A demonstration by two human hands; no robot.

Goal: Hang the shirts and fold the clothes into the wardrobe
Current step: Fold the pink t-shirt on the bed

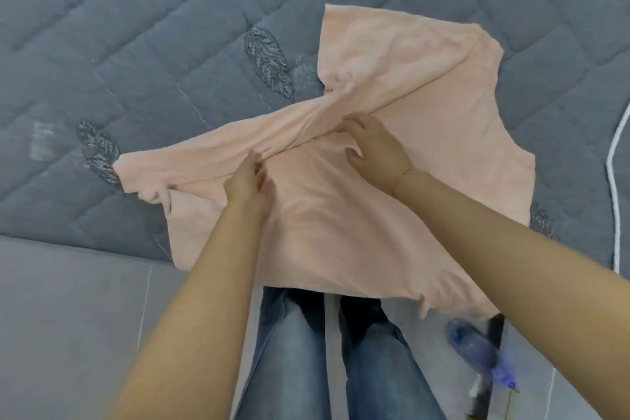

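My left hand and right hand each pinch a fold of the pink shirt. It lies on the grey quilt, spreading far right and near.

**Soft cloth on quilted cloth**

The pink shirt is thin, matt knit cloth, creased into soft folds. Beneath it the grey bedcover is matt, padded fabric stitched in diamonds, with shinier embroidered leaves. Near the viewer, the jeans are faded blue denim; the floor is smooth grey tile with a dull sheen.
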